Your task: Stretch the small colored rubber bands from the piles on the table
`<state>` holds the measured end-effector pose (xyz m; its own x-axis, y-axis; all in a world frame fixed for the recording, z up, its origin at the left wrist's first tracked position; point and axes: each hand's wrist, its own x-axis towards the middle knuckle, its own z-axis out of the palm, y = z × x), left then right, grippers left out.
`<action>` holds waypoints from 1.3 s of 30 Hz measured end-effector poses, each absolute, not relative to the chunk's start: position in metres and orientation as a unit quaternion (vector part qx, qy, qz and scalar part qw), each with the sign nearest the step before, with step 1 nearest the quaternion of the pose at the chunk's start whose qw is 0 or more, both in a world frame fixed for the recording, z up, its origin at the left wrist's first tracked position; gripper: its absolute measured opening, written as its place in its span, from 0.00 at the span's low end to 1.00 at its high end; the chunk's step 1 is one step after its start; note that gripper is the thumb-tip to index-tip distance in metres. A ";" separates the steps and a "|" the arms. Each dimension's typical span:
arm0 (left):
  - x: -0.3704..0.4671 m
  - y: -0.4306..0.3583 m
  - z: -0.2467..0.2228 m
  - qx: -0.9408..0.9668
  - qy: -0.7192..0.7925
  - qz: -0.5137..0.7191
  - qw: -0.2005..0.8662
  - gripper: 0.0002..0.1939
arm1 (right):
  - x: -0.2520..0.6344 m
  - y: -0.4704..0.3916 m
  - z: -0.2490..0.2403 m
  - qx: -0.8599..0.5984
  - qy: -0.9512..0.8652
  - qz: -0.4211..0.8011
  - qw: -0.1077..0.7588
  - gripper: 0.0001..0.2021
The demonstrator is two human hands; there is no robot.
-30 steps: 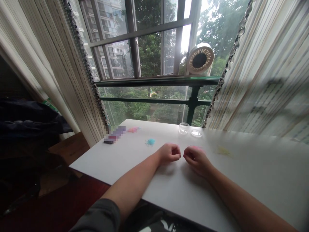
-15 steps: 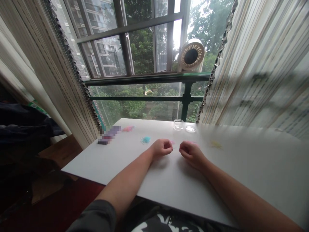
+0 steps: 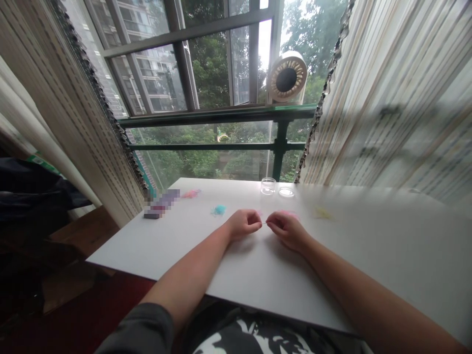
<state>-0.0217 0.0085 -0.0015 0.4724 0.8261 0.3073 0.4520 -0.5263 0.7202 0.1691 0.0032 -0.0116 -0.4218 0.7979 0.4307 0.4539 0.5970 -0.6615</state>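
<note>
Just above the white table [image 3: 184, 250], my left hand [image 3: 241, 223] is closed in a pinch on a thin strand [image 3: 264, 223], too fine to name more exactly. My right hand [image 3: 289, 231] is pinched too, its fingertips at the other end of the strand, close to the left fingertips. Behind the right hand lies a small pink pile [image 3: 291, 215], partly hidden by it. A teal pile of thin bits [image 3: 220, 210] rests left of my left hand, and a yellow pile [image 3: 323, 212] lies to the right of my right hand.
A clear round jar [image 3: 268, 187] stands at the table's back edge, beside a clear lid [image 3: 286, 192]. Far left are a pinkish-orange pile [image 3: 191, 194] and a blurred-out purple box [image 3: 162, 203]. A white fan [image 3: 288, 78] sits at the window rail [image 3: 221, 116].
My right hand has moved in toward my left, narrowing the gap, and its fingertips now meet the strand that stuck out from my left hand. The view has shifted slightly.
</note>
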 end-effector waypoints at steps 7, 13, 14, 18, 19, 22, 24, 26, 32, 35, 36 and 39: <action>-0.039 0.019 0.005 0.809 0.416 0.338 0.242 0.09 | 0.170 0.002 -0.010 -0.382 -0.815 0.217 0.379 0.04; -0.124 0.039 0.018 0.742 0.550 0.367 0.110 0.11 | 0.170 0.002 -0.013 -0.389 -0.806 0.258 0.364 0.05; -0.139 0.040 0.016 0.729 0.573 0.361 0.098 0.11 | 0.170 0.002 -0.013 -0.390 -0.805 0.263 0.362 0.05; -0.171 0.040 0.002 0.689 0.635 0.331 0.107 0.12 | 0.170 0.003 -0.013 -0.391 -0.806 0.266 0.355 0.05; -0.172 0.039 -0.001 0.685 0.641 0.327 0.112 0.12 | 0.171 0.003 -0.013 -0.391 -0.808 0.263 0.354 0.05; -0.163 0.039 -0.005 0.692 0.638 0.317 0.121 0.11 | 0.171 0.004 -0.013 -0.392 -0.811 0.253 0.354 0.05; -0.155 0.039 -0.005 0.699 0.632 0.310 0.124 0.11 | 0.172 0.004 -0.013 -0.392 -0.812 0.252 0.352 0.05; -0.150 0.038 -0.005 0.703 0.631 0.305 0.122 0.11 | 0.172 0.005 -0.014 -0.393 -0.813 0.253 0.349 0.05; -0.149 0.035 -0.004 0.711 0.629 0.286 0.126 0.12 | 0.171 0.004 -0.013 -0.395 -0.808 0.259 0.353 0.06; -0.150 0.036 -0.005 0.717 0.622 0.287 0.128 0.13 | 0.171 0.004 -0.013 -0.396 -0.808 0.260 0.349 0.06; -0.150 0.036 -0.005 0.718 0.619 0.290 0.127 0.13 | 0.171 0.004 -0.013 -0.397 -0.808 0.260 0.348 0.06; -0.150 0.037 -0.006 0.716 0.616 0.302 0.128 0.13 | 0.172 0.003 -0.012 -0.399 -0.809 0.255 0.347 0.06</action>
<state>-0.1505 0.0374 -0.0062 0.0580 0.9600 0.2739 0.8049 -0.2073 0.5560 0.1717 0.0035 -0.0124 -0.4408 0.8230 0.3581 0.4683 0.5513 -0.6905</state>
